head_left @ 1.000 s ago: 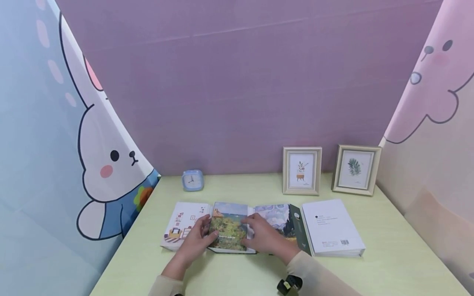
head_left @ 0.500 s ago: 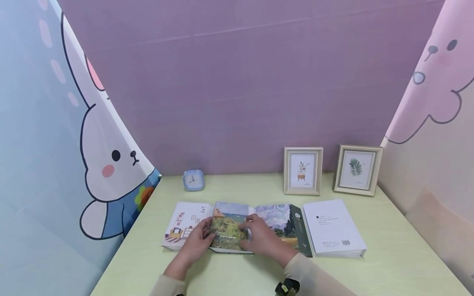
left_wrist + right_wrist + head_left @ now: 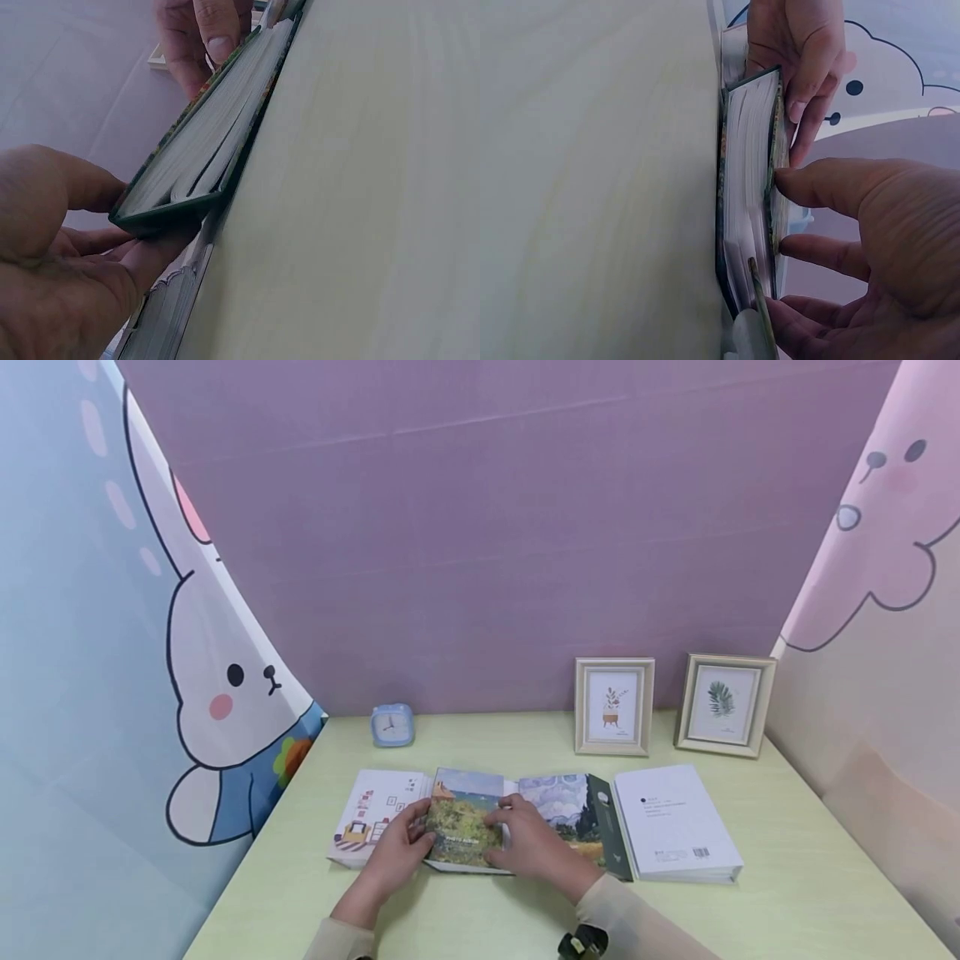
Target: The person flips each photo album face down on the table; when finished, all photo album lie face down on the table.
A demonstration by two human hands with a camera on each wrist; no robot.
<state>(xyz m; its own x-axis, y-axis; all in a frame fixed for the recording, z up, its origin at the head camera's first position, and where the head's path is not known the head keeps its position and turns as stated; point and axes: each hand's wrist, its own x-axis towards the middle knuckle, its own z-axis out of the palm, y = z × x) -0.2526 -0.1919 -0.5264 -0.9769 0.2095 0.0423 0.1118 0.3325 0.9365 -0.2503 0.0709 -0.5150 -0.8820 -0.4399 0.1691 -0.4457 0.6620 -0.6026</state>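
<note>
A thick photo album with a painted landscape cover lies in the middle of a row of albums. My left hand grips its left edge, thumb over the cover and fingers round the dark green spine, which shows in the left wrist view. My right hand rests its thumb and a fingertip on the right part of the cover. In the right wrist view, its lower fingers reach down by the edge, beside a thin green-edged cover. Right of it lies another album with a wheat-field painting and green spine, partly behind the right hand.
A white illustrated album lies at the left end of the row, a plain white album at the right. Behind stand a blue clock and two picture frames. A purple cloth backs the pale green table.
My right hand has moved slightly left, so its fingertips reach further over the cover. The left hand keeps its grip. Little differs over the last half second.
</note>
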